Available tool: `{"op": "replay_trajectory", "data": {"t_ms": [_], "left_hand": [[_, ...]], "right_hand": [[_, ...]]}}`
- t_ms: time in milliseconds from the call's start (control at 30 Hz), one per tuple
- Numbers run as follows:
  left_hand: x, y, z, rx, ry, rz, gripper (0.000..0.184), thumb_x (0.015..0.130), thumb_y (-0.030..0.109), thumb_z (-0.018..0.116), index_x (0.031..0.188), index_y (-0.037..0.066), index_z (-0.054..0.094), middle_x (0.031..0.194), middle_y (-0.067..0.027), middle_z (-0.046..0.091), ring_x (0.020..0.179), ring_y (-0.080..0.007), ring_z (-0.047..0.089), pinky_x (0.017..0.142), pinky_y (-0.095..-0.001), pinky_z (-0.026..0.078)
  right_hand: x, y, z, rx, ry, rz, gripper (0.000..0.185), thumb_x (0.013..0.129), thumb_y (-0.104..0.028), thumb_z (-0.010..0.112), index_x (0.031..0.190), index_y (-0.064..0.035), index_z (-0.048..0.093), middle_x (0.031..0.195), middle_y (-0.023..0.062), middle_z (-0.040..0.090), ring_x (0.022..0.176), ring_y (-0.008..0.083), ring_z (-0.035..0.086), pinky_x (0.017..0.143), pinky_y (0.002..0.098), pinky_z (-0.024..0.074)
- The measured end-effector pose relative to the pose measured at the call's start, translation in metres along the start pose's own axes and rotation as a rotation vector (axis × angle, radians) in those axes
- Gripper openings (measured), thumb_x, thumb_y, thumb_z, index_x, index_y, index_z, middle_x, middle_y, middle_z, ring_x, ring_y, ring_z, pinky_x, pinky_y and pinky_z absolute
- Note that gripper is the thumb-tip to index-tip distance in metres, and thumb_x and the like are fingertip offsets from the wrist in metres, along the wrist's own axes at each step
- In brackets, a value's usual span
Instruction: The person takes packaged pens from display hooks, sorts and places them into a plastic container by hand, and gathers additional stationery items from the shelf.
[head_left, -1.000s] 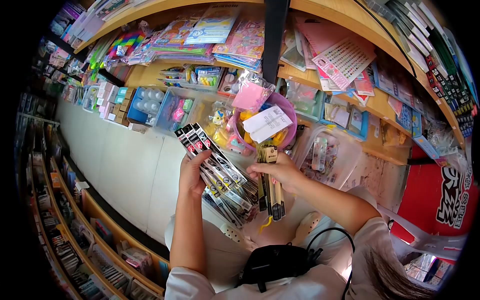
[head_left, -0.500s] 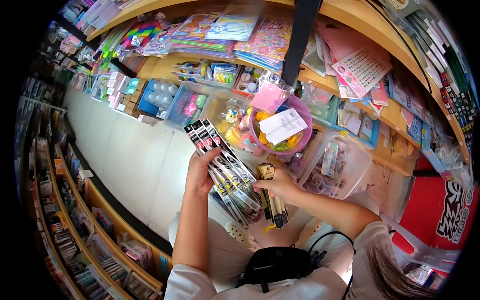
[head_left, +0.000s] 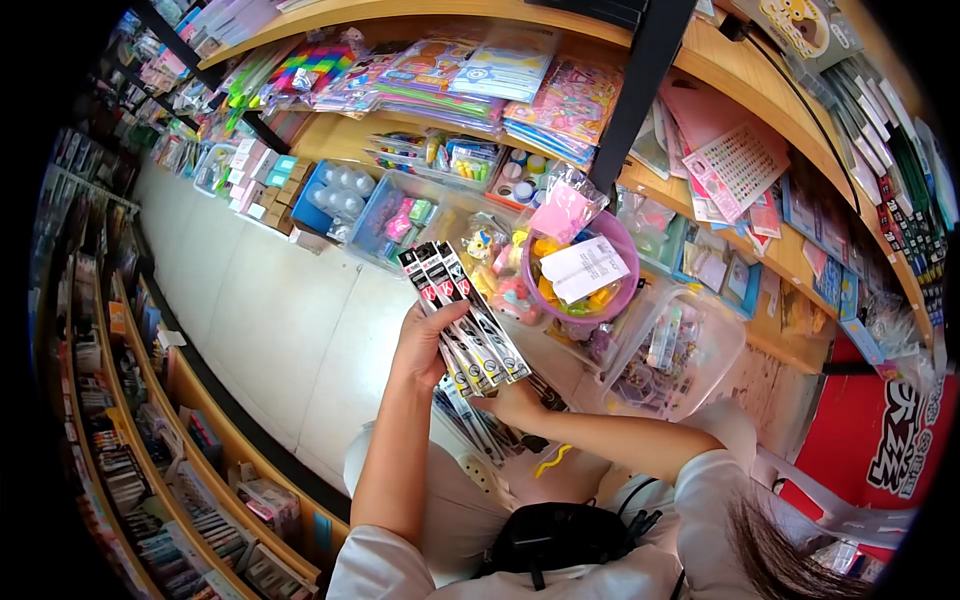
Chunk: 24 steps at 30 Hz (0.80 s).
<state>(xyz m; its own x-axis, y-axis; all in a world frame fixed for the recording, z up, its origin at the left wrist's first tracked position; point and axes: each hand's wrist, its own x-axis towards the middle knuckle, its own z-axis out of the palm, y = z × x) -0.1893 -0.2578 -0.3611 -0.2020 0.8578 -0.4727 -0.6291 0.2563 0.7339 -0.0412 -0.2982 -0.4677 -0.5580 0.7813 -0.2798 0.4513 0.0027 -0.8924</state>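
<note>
My left hand point(head_left: 428, 340) is closed on a fan of slim packaged pens point(head_left: 470, 325), white and black with red marks, held up over my lap. Close by, my right hand point(head_left: 512, 405) reaches under their lower ends, its fingertips hidden behind them. Dark narrow pen packets point(head_left: 547, 392) show beside this hand, which appears closed on them; most of their length is covered. Below the hands lies a pile of more packaged pens point(head_left: 470, 425), partly hidden by my forearms.
A purple basket point(head_left: 632, 285) with a white paper on top stands ahead, beside a clear bin point(head_left: 735, 345) of small items. Further left are a clear tub point(head_left: 375, 225) and a blue box point(head_left: 312, 205). Shelving point(head_left: 300, 520) runs along the left; a wooden shelf point(head_left: 420, 22) crosses above.
The fanned pens and my left hand have shifted slightly right in view. My right hand has moved left, under the fan, and its dark packets are now mostly hidden.
</note>
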Motion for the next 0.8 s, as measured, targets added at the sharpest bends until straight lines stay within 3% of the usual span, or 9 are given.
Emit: {"op": "replay_trajectory", "data": {"t_ms": [33, 67, 167, 200, 300, 333, 467, 800], "left_hand": [[-0.001, 0.002, 0.002, -0.012, 0.005, -0.005, 0.023, 0.075, 0.002, 0.061, 0.097, 0.002, 0.055, 0.088, -0.0112, 0.064, 0.076, -0.0201, 0.063, 0.071, -0.0336, 0.052], [-0.003, 0.003, 0.004, -0.024, 0.010, -0.011, 0.023, 0.075, 0.001, 0.062, 0.097, 0.003, 0.056, 0.086, -0.0090, 0.063, 0.073, -0.0184, 0.063, 0.069, -0.0322, 0.052], [-0.003, 0.006, 0.004, -0.047, 0.017, -0.014, 0.023, 0.074, 0.000, 0.063, 0.096, 0.004, 0.056, 0.083, -0.0065, 0.063, 0.069, -0.0165, 0.062, 0.065, -0.0305, 0.052], [-0.004, 0.006, 0.004, -0.053, 0.017, -0.011, 0.023, 0.074, 0.000, 0.063, 0.096, 0.004, 0.056, 0.083, -0.0065, 0.063, 0.069, -0.0165, 0.062, 0.065, -0.0304, 0.052], [-0.005, 0.007, 0.001, -0.044, 0.008, 0.000, 0.023, 0.074, 0.000, 0.062, 0.096, 0.003, 0.056, 0.085, -0.0072, 0.063, 0.072, -0.0173, 0.062, 0.068, -0.0312, 0.052], [-0.004, 0.007, -0.001, -0.031, -0.002, 0.007, 0.023, 0.074, 0.001, 0.062, 0.097, 0.002, 0.056, 0.087, -0.0084, 0.063, 0.074, -0.0180, 0.063, 0.070, -0.0318, 0.052], [-0.006, 0.009, -0.001, -0.035, -0.018, 0.001, 0.021, 0.075, 0.001, 0.061, 0.095, 0.002, 0.056, 0.088, -0.0087, 0.064, 0.076, -0.0184, 0.063, 0.072, -0.0323, 0.052], [-0.009, 0.009, -0.004, -0.042, -0.015, -0.019, 0.022, 0.074, 0.000, 0.061, 0.096, 0.002, 0.055, 0.086, -0.0092, 0.063, 0.075, -0.0193, 0.063, 0.070, -0.0326, 0.052]], "right_hand": [[0.000, -0.005, 0.000, -0.091, 0.037, -0.024, 0.051, 0.065, -0.022, 0.075, 0.106, 0.0001, 0.056, 0.096, 0.0165, 0.062, 0.083, 0.0284, 0.061, 0.075, 0.0355, 0.0475], [-0.001, -0.008, -0.006, -0.083, -0.105, 0.048, 0.062, 0.065, -0.031, 0.075, 0.114, -0.0002, 0.052, 0.110, 0.0183, 0.056, 0.098, 0.0309, 0.054, 0.085, 0.0393, 0.0425], [-0.005, 0.003, 0.003, -0.378, 0.049, -0.187, 0.066, 0.065, -0.037, 0.073, 0.115, 0.0011, 0.051, 0.121, 0.0192, 0.046, 0.114, 0.0355, 0.039, 0.096, 0.0458, 0.0302], [-0.007, -0.002, -0.002, -0.395, -0.101, -0.109, 0.078, 0.064, -0.042, 0.072, 0.122, 0.0011, 0.044, 0.130, 0.0201, 0.036, 0.121, 0.0386, 0.026, 0.101, 0.0505, 0.0186], [-0.021, -0.006, -0.013, -0.517, -0.088, -0.185, 0.088, 0.061, -0.044, 0.073, 0.129, -0.0007, 0.036, 0.130, 0.0211, 0.034, 0.120, 0.0390, 0.028, 0.103, 0.0496, 0.0185], [-0.026, 0.002, -0.012, -0.559, -0.025, -0.317, 0.098, 0.059, -0.047, 0.073, 0.134, -0.0040, 0.027, 0.129, 0.0218, 0.033, 0.121, 0.0399, 0.027, 0.102, 0.0543, 0.0161], [-0.048, 0.024, -0.015, -0.846, -0.210, -0.395, 0.098, 0.063, -0.054, 0.067, 0.138, -0.0097, 0.023, 0.128, 0.0202, 0.035, 0.122, 0.0399, 0.027, 0.098, 0.0646, 0.0131], [-0.041, 0.038, 0.008, -0.931, -0.259, -0.384, 0.087, 0.071, -0.052, 0.061, 0.140, -0.0146, 0.021, 0.119, 0.0138, 0.043, 0.116, 0.0331, 0.035, 0.101, 0.0599, 0.0135]]}}
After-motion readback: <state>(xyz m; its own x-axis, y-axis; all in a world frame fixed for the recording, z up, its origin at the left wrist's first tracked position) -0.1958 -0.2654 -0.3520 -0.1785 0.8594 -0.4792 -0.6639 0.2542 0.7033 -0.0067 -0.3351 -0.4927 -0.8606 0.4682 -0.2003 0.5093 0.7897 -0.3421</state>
